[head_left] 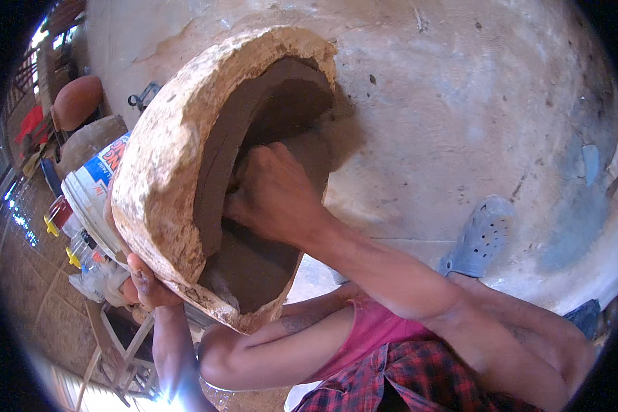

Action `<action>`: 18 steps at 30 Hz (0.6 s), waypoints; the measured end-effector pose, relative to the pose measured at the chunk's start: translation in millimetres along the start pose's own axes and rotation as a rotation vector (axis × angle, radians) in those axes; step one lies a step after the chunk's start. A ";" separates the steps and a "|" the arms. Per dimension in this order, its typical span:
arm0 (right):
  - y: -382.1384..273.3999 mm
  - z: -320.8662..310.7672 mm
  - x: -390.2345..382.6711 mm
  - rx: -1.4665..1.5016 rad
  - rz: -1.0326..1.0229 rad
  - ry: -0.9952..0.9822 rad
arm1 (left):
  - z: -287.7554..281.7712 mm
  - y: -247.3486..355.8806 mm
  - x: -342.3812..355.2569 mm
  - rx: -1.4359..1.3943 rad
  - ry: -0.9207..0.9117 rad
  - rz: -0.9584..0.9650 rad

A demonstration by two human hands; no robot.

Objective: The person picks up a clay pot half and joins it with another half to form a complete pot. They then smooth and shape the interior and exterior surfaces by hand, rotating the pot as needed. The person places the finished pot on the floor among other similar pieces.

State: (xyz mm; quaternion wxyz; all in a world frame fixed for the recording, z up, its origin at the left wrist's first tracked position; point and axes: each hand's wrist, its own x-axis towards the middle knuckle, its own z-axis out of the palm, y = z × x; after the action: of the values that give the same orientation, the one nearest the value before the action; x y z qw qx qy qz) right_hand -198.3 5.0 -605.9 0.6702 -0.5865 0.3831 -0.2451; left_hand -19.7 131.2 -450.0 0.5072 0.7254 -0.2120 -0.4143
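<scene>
A large, rough, cream-coloured plaster mould (154, 178) with a curved wall is held tilted over my lap. Dark brown clay (254, 271) lines its hollow. My left hand (151, 281) grips the mould's lower left outer edge, thumb up along the side. My right hand (271, 192) is inside the hollow with fingers curled against the clay; its fingertips, and whatever may be in them, are hidden.
A white paint bucket (89, 206) stands behind the mould at left, near jars with yellow parts (72, 254), a terracotta pot (75, 103) and a wooden frame (106, 350). My legs and a grey perforated clog (487, 226) are on the pale floor (460, 117).
</scene>
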 end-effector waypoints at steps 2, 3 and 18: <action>1.4 2.1 5.7 -0.082 0.099 0.004 | -1.3 0.6 -0.9 0.158 0.093 -0.014; 4.1 2.8 9.1 -0.039 0.159 -0.008 | -1.2 -0.6 -1.9 0.160 0.061 0.016; 12.2 -8.2 16.9 -0.157 0.453 -0.019 | -35.3 -13.6 25.0 0.103 -0.057 0.053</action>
State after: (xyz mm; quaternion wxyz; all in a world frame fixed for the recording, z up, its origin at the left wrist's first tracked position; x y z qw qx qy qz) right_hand -196.4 -10.7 -621.8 0.6639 -0.5381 0.5166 -0.0525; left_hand 21.8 138.1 -467.0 0.4738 0.7324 -0.2667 -0.4098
